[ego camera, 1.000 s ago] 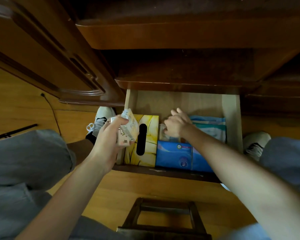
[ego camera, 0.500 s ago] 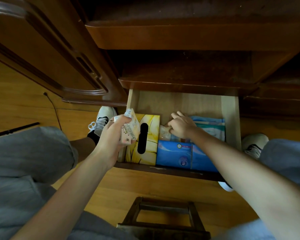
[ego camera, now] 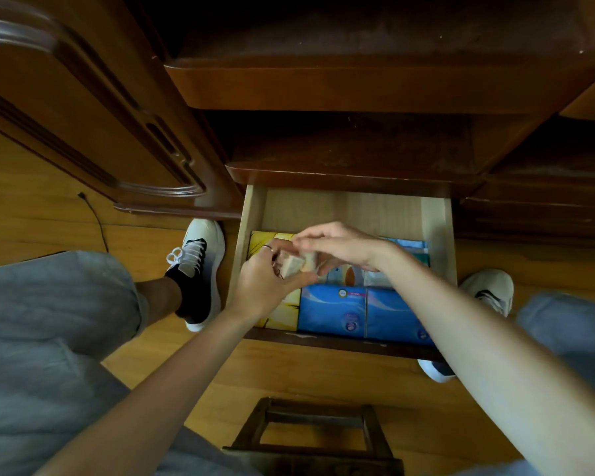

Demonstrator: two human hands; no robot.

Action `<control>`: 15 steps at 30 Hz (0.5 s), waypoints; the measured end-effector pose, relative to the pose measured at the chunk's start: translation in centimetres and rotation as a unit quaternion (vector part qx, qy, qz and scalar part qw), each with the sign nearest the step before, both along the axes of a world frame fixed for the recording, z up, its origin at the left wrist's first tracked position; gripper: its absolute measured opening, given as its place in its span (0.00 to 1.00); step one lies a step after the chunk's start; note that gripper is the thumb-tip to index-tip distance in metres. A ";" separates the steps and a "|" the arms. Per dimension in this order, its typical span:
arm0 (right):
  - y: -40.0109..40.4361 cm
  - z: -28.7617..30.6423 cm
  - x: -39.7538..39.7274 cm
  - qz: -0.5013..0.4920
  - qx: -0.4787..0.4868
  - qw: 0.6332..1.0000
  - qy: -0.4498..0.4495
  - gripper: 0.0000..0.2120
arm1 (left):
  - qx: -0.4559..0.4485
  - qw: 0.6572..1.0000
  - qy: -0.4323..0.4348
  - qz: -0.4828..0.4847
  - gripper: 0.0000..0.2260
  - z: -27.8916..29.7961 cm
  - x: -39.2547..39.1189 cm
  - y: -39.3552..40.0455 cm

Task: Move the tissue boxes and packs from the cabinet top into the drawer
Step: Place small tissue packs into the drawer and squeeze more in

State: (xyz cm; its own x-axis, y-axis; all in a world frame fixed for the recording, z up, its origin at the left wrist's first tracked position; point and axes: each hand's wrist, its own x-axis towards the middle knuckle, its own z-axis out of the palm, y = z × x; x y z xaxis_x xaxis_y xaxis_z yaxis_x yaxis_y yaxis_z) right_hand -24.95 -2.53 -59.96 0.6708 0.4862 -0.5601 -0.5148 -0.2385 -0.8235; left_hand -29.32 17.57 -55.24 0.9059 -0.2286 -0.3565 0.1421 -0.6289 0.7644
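On the left, a white and black sneaker [ego camera: 200, 269] stands on the wooden floor [ego camera: 42, 214], just beside the open drawer [ego camera: 438, 242]. Inside the drawer, at its left side, lies a yellow tissue box [ego camera: 260, 240], and the left hand [ego camera: 265, 286] is over it. This hand (it has a ring on one finger) holds a small tissue pack [ego camera: 294, 264] with curled fingers. The right hand [ego camera: 337, 243] comes across from the other side and pinches the same pack from above. Both hands meet over the drawer. Under them, along the front of the drawer, lie two blue tissue packs [ego camera: 334, 309]. More blue and teal packs [ego camera: 416, 250] sit further to the right.
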 end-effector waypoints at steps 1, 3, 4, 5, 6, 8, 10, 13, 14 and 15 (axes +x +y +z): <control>-0.2 0.1 -0.1 0.000 0.004 1.000 0.005 0.19 | 0.008 1.000 -0.014 -0.012 0.24 -0.2 -0.1 -0.1; -0.9 -0.2 -0.1 -0.017 -0.018 1.000 -0.011 0.18 | 0.008 0.999 -0.037 -0.009 0.28 -0.5 -0.2 0.0; -1.3 -0.7 0.1 -0.044 -0.044 0.998 -0.028 0.18 | 0.006 0.999 -0.047 0.007 0.29 -0.6 0.0 0.1; -1.8 -1.2 0.3 -0.082 -0.082 0.992 -0.051 0.17 | 0.004 0.998 -0.054 0.030 0.29 -0.6 0.3 0.4; -2.2 -1.8 0.7 -0.124 -0.132 0.980 -0.082 0.15 | 0.002 0.997 -0.059 0.055 0.29 -0.6 0.7 0.7; -2.9 -3.4 1.6 -0.186 -0.227 0.946 -0.136 0.15 | -0.012 0.993 -0.050 0.103 0.26 -0.6 1.3 1.4; -3.0 -4.8 2.5 -0.191 -0.276 0.932 -0.140 0.21 | -0.030 0.989 -0.026 0.141 0.22 -0.7 1.6 1.8; -1.6 -6.2 3.4 -0.148 -0.321 0.927 -0.128 0.28 | -0.039 0.985 0.000 0.168 0.19 -1.1 1.4 2.1; -1.0 -6.6 3.6 -0.148 -0.320 0.927 -0.126 0.29 | -0.038 0.985 0.004 0.167 0.18 -1.2 1.4 2.3; -0.4 -6.9 3.8 -0.152 -0.308 0.931 -0.125 0.28 | -0.037 0.986 0.007 0.162 0.18 -1.4 1.4 2.4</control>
